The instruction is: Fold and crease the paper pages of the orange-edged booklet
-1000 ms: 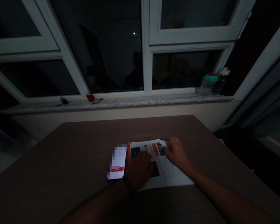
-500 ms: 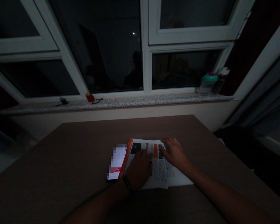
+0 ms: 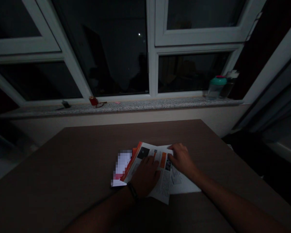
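While the printed sheet (image 3: 163,184) slants, top leaning right | left hand (image 3: 145,177) nearer, flat atop it, fingers open | right hand (image 3: 182,159) at its right edge, can't tell if gripping

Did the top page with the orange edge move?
Yes. The top page has turned clockwise, and its bottom left corner now overlaps the phone, which hasn't moved.

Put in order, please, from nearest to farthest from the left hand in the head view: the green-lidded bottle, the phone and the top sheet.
1. Top sheet: directly under the left hand.
2. Phone: on the table, just left of that hand.
3. Green-lidded bottle: far right, on the windowsill.
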`<state>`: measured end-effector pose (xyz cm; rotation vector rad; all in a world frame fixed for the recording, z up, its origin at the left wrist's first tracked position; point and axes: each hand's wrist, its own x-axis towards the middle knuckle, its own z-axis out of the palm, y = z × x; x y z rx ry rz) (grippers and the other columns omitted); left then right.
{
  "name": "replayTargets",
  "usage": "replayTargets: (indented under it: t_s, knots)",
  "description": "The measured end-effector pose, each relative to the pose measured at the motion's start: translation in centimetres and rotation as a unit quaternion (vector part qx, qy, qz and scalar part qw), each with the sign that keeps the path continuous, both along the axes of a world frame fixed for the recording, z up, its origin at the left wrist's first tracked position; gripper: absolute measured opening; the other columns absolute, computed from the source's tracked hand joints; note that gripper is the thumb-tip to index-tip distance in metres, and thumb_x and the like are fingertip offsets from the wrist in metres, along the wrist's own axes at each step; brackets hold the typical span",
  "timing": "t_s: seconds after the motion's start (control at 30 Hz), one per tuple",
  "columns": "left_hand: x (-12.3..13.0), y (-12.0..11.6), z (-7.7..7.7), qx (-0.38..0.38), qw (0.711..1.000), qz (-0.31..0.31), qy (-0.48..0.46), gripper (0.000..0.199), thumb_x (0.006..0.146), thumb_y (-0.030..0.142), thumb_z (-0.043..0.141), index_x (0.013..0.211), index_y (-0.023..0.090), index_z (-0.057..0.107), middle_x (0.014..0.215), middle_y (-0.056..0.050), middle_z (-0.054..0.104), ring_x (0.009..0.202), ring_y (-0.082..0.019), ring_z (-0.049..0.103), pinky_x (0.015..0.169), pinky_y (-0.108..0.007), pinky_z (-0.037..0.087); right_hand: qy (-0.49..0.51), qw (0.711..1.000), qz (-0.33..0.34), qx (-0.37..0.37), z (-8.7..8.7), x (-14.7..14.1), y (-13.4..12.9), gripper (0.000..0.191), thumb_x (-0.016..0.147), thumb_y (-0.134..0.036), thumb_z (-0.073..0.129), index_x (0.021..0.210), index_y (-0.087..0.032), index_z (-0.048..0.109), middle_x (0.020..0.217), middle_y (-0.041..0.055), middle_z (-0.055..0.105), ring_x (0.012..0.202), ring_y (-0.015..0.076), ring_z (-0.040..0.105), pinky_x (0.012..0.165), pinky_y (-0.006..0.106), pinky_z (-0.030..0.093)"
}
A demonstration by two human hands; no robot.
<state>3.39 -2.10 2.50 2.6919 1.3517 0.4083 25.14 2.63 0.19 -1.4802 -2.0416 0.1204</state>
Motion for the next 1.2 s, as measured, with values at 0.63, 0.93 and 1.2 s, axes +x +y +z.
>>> replayTargets:
  t_s: [0.63,0.93,1.2]
  knots:
    - [-0.2,-0.2,0.0,-0.028,0.997,-0.016,-0.066,0.081,0.088,0.02,0.06,0.153,0.026,0.012,0.16,-0.012,0.017,0.142,-0.03,0.029,0.11,-0.049,0.038,0.056,0.984,0.17,0.004,1.0,-0.9,-1.3,0.03,0.084,-0.023,0.063,0.113,-0.019,0.063,0.107,0.0093,0.067,0.101,0.0248,0.059,0.09,0.04,0.045]
    - [-0.3,0.1,-0.2,-0.013,0.999,-0.036,0.027,0.049,0.092,0.027,0.059,0.139,0.02,0.045,0.147,-0.01,0.046,0.137,-0.031,0.038,0.111,-0.05,0.035,0.044,0.993,0.113,-0.001,0.8,-0.4,-1.1,0.024,0.09,-0.019,0.051,0.11,-0.02,0.063,0.107,0.0077,0.067,0.103,0.0228,0.059,0.096,0.039,0.042]
    - [-0.7,0.3,-1.3,0.012,0.999,0.009,0.031,0.048,0.096,0.032,0.052,0.142,0.02,0.041,0.152,-0.01,0.038,0.138,-0.033,0.033,0.112,-0.054,0.032,-0.065,0.995,-0.068,-0.012,0.9,0.2,-0.8,0.026,0.081,-0.02,0.057,0.106,-0.016,0.063,0.1,0.0108,0.061,0.094,0.0255,0.057,0.083,0.035,0.044]
